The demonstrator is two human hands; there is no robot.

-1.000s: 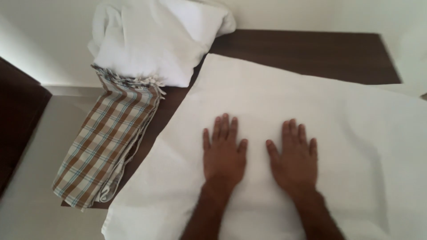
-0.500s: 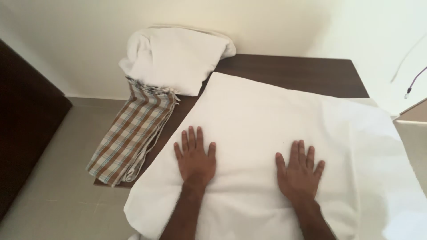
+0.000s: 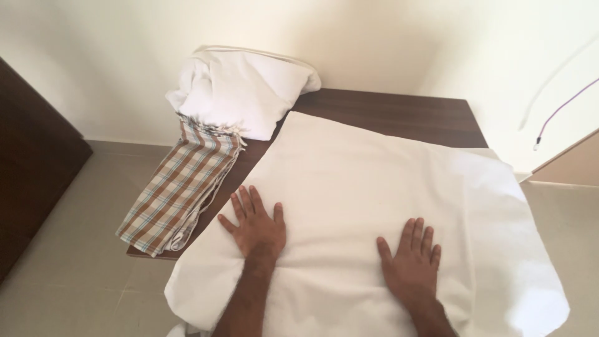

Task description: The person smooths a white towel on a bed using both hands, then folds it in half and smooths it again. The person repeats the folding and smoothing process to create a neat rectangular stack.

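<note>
— What are the hands doing right now?

— Both are lying flat, palms down, on a white cloth (image 3: 368, 187). The left hand (image 3: 254, 226) is pressing near the cloth's left edge, fingers spread apart and gripping nothing. The right hand (image 3: 410, 261) is resting further toward the near side, fingers open too, also holding nothing.

— And where is that cloth sitting?

— It is spreading over most of a dark wooden table (image 3: 399, 112), with its near edge and right corner hanging past the tabletop. A faint crease is running across it between the two hands.

— Anything lying beside it?

— Just left of the left hand, a brown checked cloth (image 3: 181, 184) is lying folded along the table's left edge, its near end drooping over the side. Beyond that, at the far left corner, a bundle of white fabric (image 3: 240, 90) is sitting piled against the wall, resting on the checked cloth's far end.

— And further off?

— A thin cord (image 3: 561, 107) is hanging against the pale wall at the far right.
</note>
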